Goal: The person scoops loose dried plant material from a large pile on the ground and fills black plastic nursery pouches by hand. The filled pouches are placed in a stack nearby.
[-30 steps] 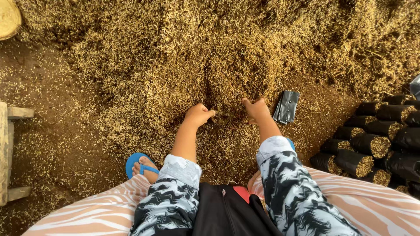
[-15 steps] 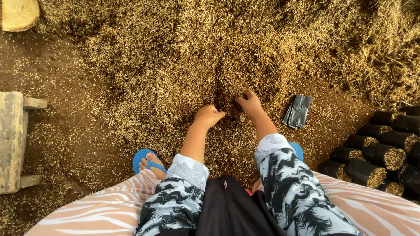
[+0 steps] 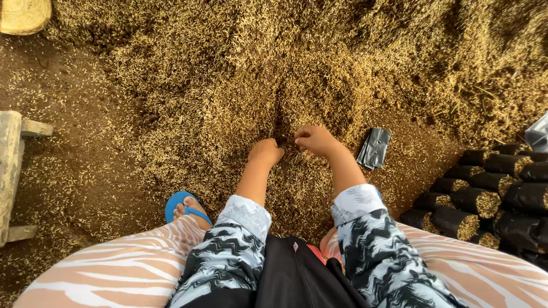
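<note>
Your left hand [image 3: 266, 152] and right hand [image 3: 315, 140] are both curled, scooping into the husk pile [image 3: 274, 74]. Filled bags [image 3: 485, 188] lie stacked at four o'clock; a stack of empty bags [image 3: 374, 148] waits at three o'clock.

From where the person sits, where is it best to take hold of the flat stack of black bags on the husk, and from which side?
Probably by its near short end, from the right hand side. The stack of black bags lies flat and free on the husk pile, just right of that hand, so fingers can slide under its edge and pinch it.
</note>
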